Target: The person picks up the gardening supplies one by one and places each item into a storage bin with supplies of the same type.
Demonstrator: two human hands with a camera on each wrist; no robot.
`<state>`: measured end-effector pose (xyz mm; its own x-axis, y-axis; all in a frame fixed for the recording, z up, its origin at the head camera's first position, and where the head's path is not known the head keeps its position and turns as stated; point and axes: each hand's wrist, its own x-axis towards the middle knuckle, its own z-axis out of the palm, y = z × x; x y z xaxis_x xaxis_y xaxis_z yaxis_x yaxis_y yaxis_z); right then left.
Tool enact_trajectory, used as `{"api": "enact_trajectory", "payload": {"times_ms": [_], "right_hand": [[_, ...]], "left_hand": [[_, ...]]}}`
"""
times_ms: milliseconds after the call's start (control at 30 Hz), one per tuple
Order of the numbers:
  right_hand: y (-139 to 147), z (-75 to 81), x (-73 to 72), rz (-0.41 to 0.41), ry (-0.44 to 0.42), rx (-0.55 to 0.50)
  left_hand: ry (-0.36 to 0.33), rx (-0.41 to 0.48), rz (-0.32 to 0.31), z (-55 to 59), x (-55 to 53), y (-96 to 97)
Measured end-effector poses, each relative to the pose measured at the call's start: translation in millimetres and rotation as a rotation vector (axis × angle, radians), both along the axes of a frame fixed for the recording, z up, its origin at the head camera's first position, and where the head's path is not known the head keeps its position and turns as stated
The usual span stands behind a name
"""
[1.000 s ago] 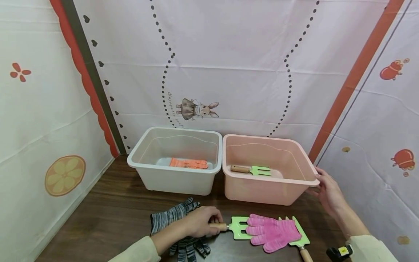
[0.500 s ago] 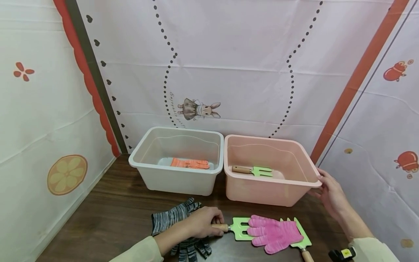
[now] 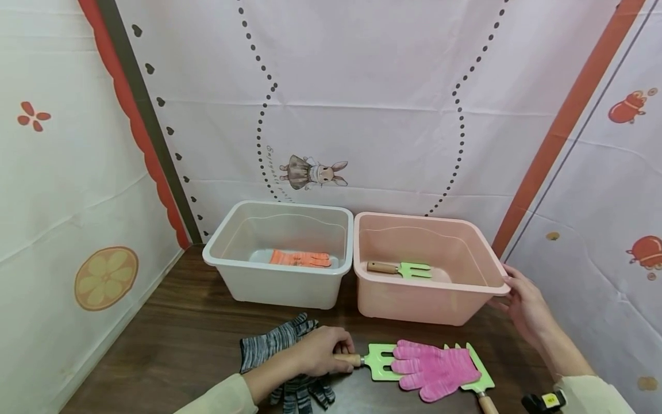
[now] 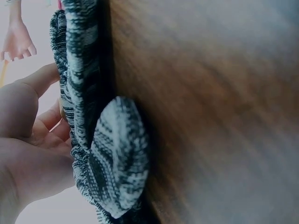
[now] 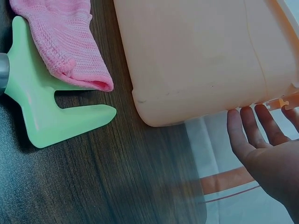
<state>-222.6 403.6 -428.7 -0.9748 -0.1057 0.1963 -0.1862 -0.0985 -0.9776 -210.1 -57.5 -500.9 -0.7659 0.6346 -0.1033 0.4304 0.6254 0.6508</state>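
Note:
My left hand (image 3: 320, 352) pinches the wooden handle of a green garden fork (image 3: 380, 362), which lies flat on the table. A pink glove (image 3: 431, 368) covers the ends of its tines. Under and beside my left wrist is a black-and-grey knit glove (image 3: 271, 345); the same striped glove (image 4: 77, 84) hides part of the fingers in the left wrist view. My right hand (image 3: 527, 305) holds the right rim of a pink plastic bin (image 3: 408, 302), with its fingers (image 5: 250, 126) against the outer wall below the rim. Inside that bin lies a small green fork (image 3: 414, 270).
Left of the pink bin stands a white bin (image 3: 284, 287) with an orange glove (image 3: 300, 259) in it. Another green tool (image 3: 481, 376) with a wooden handle lies partly beneath the pink glove. Printed cloth walls (image 3: 362, 69) enclose the dark wooden table (image 3: 155, 351).
The head view shifts slightly. Both hands keep their holds, and the gloves, tools and bins stay where they were.

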Motion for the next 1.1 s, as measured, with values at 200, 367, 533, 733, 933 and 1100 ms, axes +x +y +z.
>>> {"api": "enact_trajectory", "payload": {"times_ms": [200,367,533,733,933,1100], "right_hand": [[0.6,-0.4,1.1,0.000,-0.003,0.003],[0.8,-1.5,2.2,-0.008,0.001,0.016],[0.1,-0.7,2.2,-0.013,0.000,0.013],[-1.2,0.8,1.9,-0.009,0.004,0.002],[-0.8,0.9,3.2,-0.002,0.009,-0.016],[-1.5,2.0,2.3,-0.019,-0.004,0.008]], "left_hand": [[-0.026,-0.003,-0.002,-0.6,-2.3,0.1],[-0.034,0.001,-0.004,-1.6,-2.9,0.8],[-0.034,0.010,-0.007,-0.5,-3.6,0.9],[-0.022,0.016,-0.020,0.3,-4.7,0.4],[-0.031,0.032,-0.029,-1.1,-5.0,0.3],[-0.030,0.028,-0.031,0.2,-4.4,-0.2]]}}
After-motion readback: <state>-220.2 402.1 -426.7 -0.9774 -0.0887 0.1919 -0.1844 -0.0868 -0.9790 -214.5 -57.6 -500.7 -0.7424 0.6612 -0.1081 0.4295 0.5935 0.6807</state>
